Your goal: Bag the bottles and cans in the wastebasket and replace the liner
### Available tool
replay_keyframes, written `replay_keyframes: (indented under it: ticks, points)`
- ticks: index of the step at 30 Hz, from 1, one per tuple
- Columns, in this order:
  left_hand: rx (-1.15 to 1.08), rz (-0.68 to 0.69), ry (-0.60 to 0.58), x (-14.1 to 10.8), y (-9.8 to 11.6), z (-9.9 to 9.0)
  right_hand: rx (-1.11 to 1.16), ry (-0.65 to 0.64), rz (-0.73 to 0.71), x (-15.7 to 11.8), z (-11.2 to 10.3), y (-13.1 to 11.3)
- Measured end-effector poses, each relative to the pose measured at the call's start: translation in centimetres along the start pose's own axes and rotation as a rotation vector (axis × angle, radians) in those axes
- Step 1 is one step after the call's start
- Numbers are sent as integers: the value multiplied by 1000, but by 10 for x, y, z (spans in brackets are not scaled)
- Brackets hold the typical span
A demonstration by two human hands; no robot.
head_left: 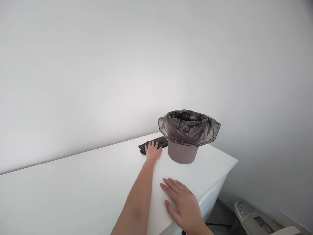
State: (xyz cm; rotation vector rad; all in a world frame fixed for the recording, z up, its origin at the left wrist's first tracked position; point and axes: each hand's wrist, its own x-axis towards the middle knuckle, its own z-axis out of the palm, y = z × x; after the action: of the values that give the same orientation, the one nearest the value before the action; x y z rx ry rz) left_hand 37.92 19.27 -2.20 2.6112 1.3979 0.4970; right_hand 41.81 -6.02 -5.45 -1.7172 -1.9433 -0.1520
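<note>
Clearly L hand (153,152), fingers wide, on blk plastic (161,141); R hand (184,201), fingers loosely apart.

Pale appliance (259,220) near white wall (122,65)

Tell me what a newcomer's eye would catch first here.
Probably the mauve-gray trash bin near the right end of the white tabletop, a translucent black liner flaring over its rim. Next, the black plastic bundle just left of it, under the spread fingers of the left hand. The right hand is nearer the camera, over the tabletop in front of the bin; whether it touches is hard to tell.
</note>
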Motion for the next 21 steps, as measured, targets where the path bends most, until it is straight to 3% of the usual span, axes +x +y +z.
replay_keyframes:
  ticks: [4, 8, 12, 17, 21]
  points:
    - [-70, 66, 82, 32, 23, 19, -22, 1, -13, 1, 3, 2]
    - [-75, 55, 148, 27, 17, 17, -24, -5, 28, 2, -1, -5]
    - [-37, -9, 77, 8, 4, 12, 6, -15, 56, 0, -5, -11]
    - [-13, 31, -56, 0, 6, 21, 39, -23, 60, -5, -2, -9]
    - [-14, 21, -45, -1, 8, 28, 54, -9, 70, -9, 1, -5]
